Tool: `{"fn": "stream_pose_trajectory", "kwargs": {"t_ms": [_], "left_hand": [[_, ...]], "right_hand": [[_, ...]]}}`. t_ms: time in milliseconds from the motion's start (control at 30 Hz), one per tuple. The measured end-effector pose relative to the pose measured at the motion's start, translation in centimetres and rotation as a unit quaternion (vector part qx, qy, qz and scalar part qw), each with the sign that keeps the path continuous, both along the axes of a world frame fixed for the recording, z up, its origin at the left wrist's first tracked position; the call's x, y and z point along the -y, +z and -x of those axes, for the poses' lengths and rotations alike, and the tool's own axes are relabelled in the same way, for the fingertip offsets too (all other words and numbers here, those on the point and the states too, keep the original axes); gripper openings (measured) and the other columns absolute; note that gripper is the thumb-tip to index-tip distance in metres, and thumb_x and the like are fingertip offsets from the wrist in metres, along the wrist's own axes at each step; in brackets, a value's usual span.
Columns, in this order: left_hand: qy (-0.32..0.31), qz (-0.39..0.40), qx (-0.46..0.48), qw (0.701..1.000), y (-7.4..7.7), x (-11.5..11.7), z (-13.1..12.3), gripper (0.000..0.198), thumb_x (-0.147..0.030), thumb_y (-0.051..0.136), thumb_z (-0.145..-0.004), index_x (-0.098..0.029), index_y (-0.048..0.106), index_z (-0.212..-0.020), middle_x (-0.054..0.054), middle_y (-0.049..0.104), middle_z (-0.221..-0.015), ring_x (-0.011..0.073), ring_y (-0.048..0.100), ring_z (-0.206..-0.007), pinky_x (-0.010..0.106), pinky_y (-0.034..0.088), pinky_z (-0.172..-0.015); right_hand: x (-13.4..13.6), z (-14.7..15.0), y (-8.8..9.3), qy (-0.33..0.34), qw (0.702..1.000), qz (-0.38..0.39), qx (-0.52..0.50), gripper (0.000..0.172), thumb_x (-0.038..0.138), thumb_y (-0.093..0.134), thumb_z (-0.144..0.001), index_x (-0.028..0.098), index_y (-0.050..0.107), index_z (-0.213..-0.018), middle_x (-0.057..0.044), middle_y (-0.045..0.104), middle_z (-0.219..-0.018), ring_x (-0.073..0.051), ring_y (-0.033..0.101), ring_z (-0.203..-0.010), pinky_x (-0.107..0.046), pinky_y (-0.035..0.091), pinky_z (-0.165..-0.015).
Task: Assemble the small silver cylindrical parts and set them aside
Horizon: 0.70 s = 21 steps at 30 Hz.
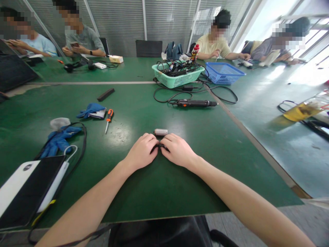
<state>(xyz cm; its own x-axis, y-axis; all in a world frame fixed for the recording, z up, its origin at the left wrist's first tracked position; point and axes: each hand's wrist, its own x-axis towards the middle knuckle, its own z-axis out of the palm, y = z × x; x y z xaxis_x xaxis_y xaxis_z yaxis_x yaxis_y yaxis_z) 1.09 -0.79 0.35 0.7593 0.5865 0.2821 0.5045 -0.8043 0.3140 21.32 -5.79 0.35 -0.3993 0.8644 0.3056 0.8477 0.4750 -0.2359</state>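
Observation:
My left hand (144,150) and my right hand (177,150) meet over the green table (164,192), fingers curled. Between their fingertips shows a small dark piece (160,145), gripped from both sides. Most of it is hidden by the fingers, so its kind cannot be made out. Just beyond the fingertips lies a small silver cylinder (161,132) on its side, apart from the dark piece. An orange-handled screwdriver (109,116) rests to the left of my hands. Farther off lies a black electric screwdriver (196,103) with its cable.
Blue gloves (58,140), a phone-like black-and-white device (31,185) and a cord lie at left. A green basket (174,81) full of tools and a blue basket (223,73) stand at the back. A bottle of yellow liquid (303,109) is at right. Several people sit across.

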Motion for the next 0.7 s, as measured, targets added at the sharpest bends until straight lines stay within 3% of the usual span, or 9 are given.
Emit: {"fn": "stream_pose_trajectory", "kwargs": {"t_ms": [700], "left_hand": [[-0.005, 0.005, 0.003, 1.0, 0.29, 0.05, 0.0, 0.012, -0.016, 0.054, -0.094, -0.018, 0.064, -0.1, 0.008, 0.063, -0.105, 0.0255, 0.056, -0.104, 0.045, 0.051, -0.095]], "right_hand": [[0.07, 0.08, 0.05, 0.002, 1.0, -0.006, -0.011, 0.01, 0.021, 0.057, -0.096, 0.018, 0.067, -0.095, -0.01, 0.067, -0.099, -0.024, 0.061, -0.096, -0.039, 0.051, -0.089]]}}
